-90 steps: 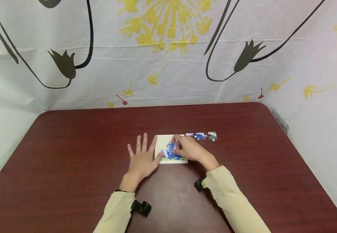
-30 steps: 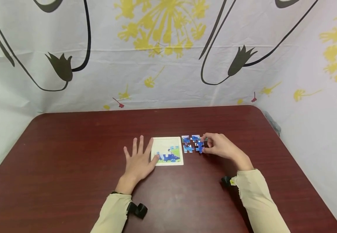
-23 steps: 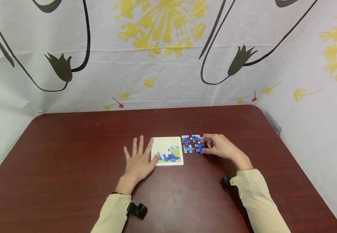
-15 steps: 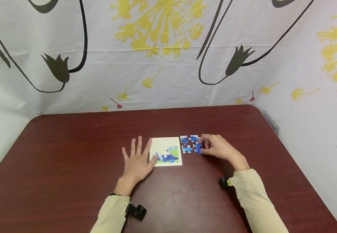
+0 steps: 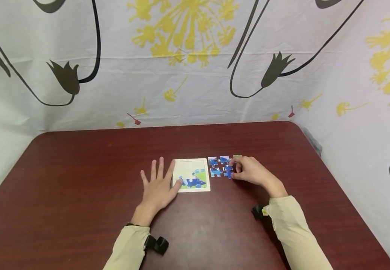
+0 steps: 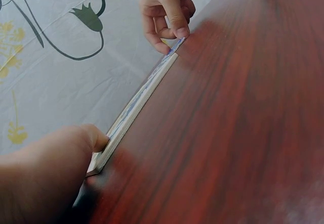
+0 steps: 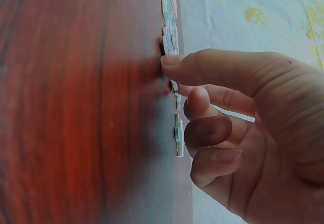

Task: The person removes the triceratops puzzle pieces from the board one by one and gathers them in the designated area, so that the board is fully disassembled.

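Observation:
A square puzzle tray [image 5: 193, 189] with a pale rim lies on the table, its lower part filled with blue and green pieces. My left hand [image 5: 158, 190] lies spread at the tray's left side, thumb over its lower left edge. To the right of the tray, my right hand [image 5: 254, 173] pinches a blue puzzle piece [image 5: 227, 172] between thumb and index finger, level with the other loose pieces. In the right wrist view the thumb [image 7: 174, 64] is at the piece's edge and the other fingers are curled.
Beside the tray lie more loose pieces: a blue one [image 5: 216, 172], two along the back [image 5: 212, 161], and a greenish one [image 5: 237, 155] partly behind my right hand. The dark red table [image 5: 97, 180] meets a patterned cloth [image 5: 195, 90] at its back edge.
My right hand has moved right from the tray to the loose pieces, and a blue piece has left the tray's picture. Lately it has stayed almost still. The left hand keeps its place.

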`<action>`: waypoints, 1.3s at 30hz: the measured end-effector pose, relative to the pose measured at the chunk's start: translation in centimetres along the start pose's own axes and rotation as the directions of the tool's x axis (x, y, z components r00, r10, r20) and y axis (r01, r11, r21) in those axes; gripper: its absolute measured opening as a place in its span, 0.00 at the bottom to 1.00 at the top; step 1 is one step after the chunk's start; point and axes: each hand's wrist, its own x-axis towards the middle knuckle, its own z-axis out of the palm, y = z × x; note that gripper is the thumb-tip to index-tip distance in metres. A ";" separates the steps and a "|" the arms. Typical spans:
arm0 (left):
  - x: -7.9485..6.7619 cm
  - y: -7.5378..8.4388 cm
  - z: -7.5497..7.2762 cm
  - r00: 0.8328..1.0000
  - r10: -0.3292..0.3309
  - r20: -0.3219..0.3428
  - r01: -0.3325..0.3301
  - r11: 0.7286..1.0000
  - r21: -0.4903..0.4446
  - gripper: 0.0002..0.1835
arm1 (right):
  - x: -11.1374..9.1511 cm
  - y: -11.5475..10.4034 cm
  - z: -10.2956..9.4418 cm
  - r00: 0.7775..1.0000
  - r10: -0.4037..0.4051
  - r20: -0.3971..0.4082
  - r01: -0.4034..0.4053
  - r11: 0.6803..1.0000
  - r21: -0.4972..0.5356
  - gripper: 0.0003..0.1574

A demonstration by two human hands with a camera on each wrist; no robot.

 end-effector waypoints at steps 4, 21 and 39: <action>0.0 0.0 0.0 1.000 -0.005 0.000 0.005 1.000 0.005 0.40 | 0.0 0.1 0.1 1.000 0.000 0.002 0.000 1.000 0.008 0.14; 0.1 0.1 0.1 1.000 -0.010 -0.002 0.010 1.000 0.003 0.40 | 0.2 -2.6 -0.8 0.993 -0.100 -0.062 0.105 0.991 0.079 0.16; 0.2 0.1 0.1 1.000 -0.022 0.000 0.022 0.999 0.026 0.40 | 3.0 -6.4 3.4 0.992 -0.120 0.024 0.120 0.993 -0.013 0.15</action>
